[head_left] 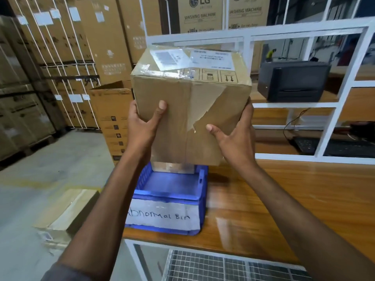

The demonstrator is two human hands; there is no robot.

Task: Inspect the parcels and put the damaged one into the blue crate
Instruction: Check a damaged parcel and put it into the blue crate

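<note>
I hold a brown cardboard parcel (pixel 182 102) in the air with both hands. My left hand (pixel 145 126) grips its left lower side and my right hand (pixel 233 136) grips its right lower side. Brown tape on its near face is torn and peeling. White labels and clear tape cover its top. Directly below it sits the blue crate (pixel 200 191) on the wooden table, with a white paper sign reading "Abnormal Bin" on its near wall. The crate's far end is hidden behind the parcel.
The wooden table (pixel 294 199) stretches right of the crate, backed by a white frame (pixel 332 94) with a black printer (pixel 294 82) behind it. Another cardboard parcel (pixel 67 213) lies low at the left. Tall stacked cartons (pixel 67 57) line the floor at the left and back.
</note>
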